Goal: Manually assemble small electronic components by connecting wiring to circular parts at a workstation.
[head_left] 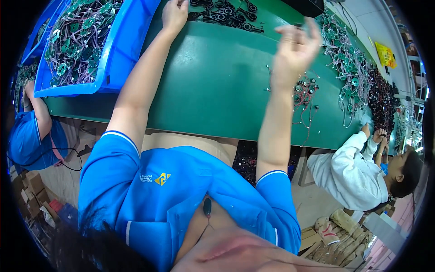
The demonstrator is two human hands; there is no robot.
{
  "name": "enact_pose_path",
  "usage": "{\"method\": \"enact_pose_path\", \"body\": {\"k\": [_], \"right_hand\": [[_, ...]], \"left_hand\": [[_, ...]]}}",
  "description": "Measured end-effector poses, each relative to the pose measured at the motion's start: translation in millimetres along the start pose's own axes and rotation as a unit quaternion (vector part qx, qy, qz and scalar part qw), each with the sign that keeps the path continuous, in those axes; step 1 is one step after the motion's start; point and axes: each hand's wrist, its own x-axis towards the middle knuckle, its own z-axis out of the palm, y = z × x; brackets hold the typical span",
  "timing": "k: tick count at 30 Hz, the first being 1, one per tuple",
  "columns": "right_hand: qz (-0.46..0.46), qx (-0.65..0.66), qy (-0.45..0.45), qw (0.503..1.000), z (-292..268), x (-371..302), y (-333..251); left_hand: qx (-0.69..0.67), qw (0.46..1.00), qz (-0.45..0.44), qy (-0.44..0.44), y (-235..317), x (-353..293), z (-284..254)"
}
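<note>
My left hand (175, 17) is at the far edge of the view, beside the blue bin and left of a pile of black ring-shaped plastic parts (231, 14). Its fingers are curled together and partly cut off, so what they hold, if anything, is hidden. Over the right half of the green table (208, 86) my right hand (295, 50) is raised and blurred by motion, with its fingers apart. Below that hand lies a small tangle of red and black wires with little round black parts (306, 90).
A blue bin (102, 84) full of green circuit boards with wires stands at left. More wired boards (346, 68) and dark wire bundles (383, 93) line the right side. A black box (308, 6) sits at the back. Co-workers sit at left (29, 136) and right (349, 170).
</note>
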Motion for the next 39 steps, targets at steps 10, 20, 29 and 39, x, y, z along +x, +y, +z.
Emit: {"method": "enact_pose_path", "body": {"k": [10,20,29,39], "right_hand": [[0.228,0.109,-0.133,0.959,35.3,-55.3,48.9],[0.25,0.234,-0.139,0.929,29.2,-51.5,47.8],[0.276,0.219,-0.195,0.916,35.8,-60.8,40.1],[0.283,-0.041,-0.313,0.906,35.9,-66.1,43.9]], "left_hand": [[0.073,0.963,0.253,0.062,-28.6,-28.6,21.8],[-0.099,0.935,0.326,-0.102,24.8,-107.0,-32.6],[-0.329,0.896,0.061,-0.291,32.2,-149.4,-55.9],[-0.275,0.92,0.174,-0.217,20.8,-145.2,-46.8]]}}
